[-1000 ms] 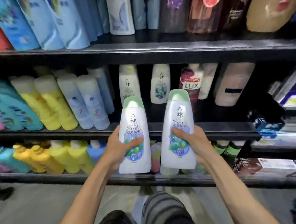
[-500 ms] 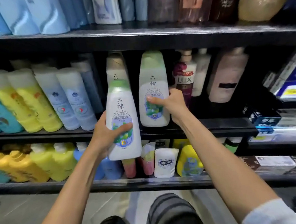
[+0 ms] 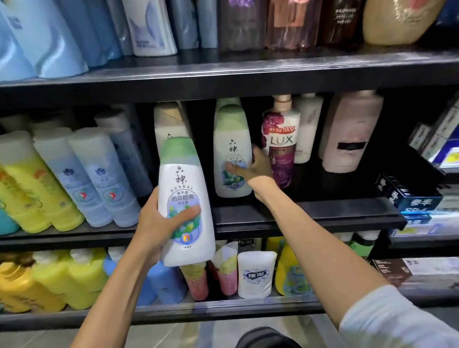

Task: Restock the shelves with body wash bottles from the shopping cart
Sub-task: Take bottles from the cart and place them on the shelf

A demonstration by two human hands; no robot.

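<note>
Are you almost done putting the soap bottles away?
One green-capped bottle stands on the middle shelf, right hand on it. The left hand grips a second bottle, not shelved. The cart is out of view, so the rest is unknown.

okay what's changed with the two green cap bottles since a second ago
The right hand carried its green-cap bottle forward and stood it on the middle shelf beside the LUX bottle, grip not yet released. The left hand still holds the other bottle in front of the shelf.
</note>
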